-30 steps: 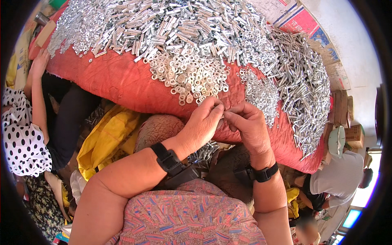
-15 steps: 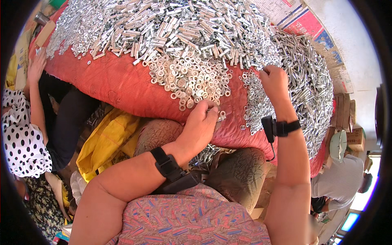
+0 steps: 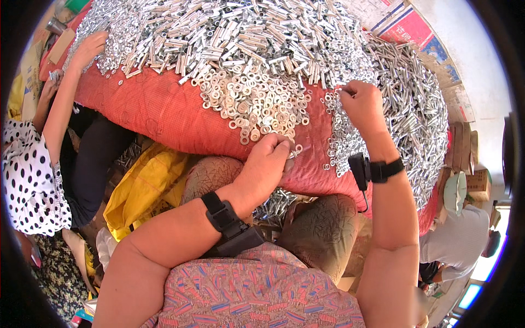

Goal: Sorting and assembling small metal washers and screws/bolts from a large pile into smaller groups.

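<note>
My left hand [image 3: 268, 158] is closed, with thumb and fingers pinched on a small shiny metal fastener [image 3: 291, 155]. A flat washer [image 3: 298, 148] shows at its tip; whether it sits on the fastener or just beside it I cannot tell. Just beyond that hand lies a heap of flat washers [image 3: 257, 104]. My right hand [image 3: 362, 104] is closed too, fingertips pressed together at the upper edge of a pile of smaller metal rings [image 3: 342, 136]. What its fingers hold, if anything, is hidden. All these parts lie on a red woven sheet [image 3: 158, 109].
Metal sleeves [image 3: 229, 33] cover the far middle of the sheet, and long metal rods or bolts [image 3: 410, 104] the right side. A co-worker's hand [image 3: 90, 48] reaches in at far left. A yellow sack [image 3: 145, 191] lies below the sheet. Another person [image 3: 459, 235] is at far right.
My right hand has shifted slightly up and left along the small rings. My left hand stays nearly in place. The co-worker's hand at left has moved onto the metal parts.
</note>
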`<state>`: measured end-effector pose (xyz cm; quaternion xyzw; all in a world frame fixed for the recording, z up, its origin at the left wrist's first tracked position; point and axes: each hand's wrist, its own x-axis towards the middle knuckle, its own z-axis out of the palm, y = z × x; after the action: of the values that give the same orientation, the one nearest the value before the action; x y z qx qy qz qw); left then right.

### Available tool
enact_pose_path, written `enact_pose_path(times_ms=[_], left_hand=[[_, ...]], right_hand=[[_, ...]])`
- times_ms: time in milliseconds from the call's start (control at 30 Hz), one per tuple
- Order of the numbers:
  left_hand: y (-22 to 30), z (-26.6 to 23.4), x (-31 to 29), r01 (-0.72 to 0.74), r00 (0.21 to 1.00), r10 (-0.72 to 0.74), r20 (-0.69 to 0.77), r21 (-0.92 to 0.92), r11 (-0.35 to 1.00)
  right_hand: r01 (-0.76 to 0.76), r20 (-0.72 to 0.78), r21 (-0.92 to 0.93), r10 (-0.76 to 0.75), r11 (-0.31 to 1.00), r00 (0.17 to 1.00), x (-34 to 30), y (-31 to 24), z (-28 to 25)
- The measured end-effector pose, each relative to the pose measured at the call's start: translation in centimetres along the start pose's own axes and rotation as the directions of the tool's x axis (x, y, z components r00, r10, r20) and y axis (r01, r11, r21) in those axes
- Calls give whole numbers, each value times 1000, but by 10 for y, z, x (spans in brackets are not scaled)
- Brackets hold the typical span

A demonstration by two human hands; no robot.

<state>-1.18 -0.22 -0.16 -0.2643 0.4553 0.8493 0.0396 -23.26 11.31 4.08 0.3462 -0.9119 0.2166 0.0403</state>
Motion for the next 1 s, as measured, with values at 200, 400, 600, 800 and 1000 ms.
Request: enact_pose_path(times_ms=[200,400,600,800,1000], left_hand=[[0,1,-1,-40,999,41,-6,5,999],[-6,0,-3,-67,995,64,73,49,997],[2,-4,-9,94,976,-85,198,-39,995],[-1,3,-10,-31,978,22,209,37,999],[-1,4,-11,-90,971,76,226,53,995]], right_hand=[[53,200,362,-133,931,971,-68,-57,-23],[-51,272,536,-115,843,956,-113,-74,-15],[-165,259,635,-7,754,966,-131,-81,-13],[-305,367,600,84,740,926,-140,-77,-12],[-199,292,474,60,858,955,-138,-79,-16]])
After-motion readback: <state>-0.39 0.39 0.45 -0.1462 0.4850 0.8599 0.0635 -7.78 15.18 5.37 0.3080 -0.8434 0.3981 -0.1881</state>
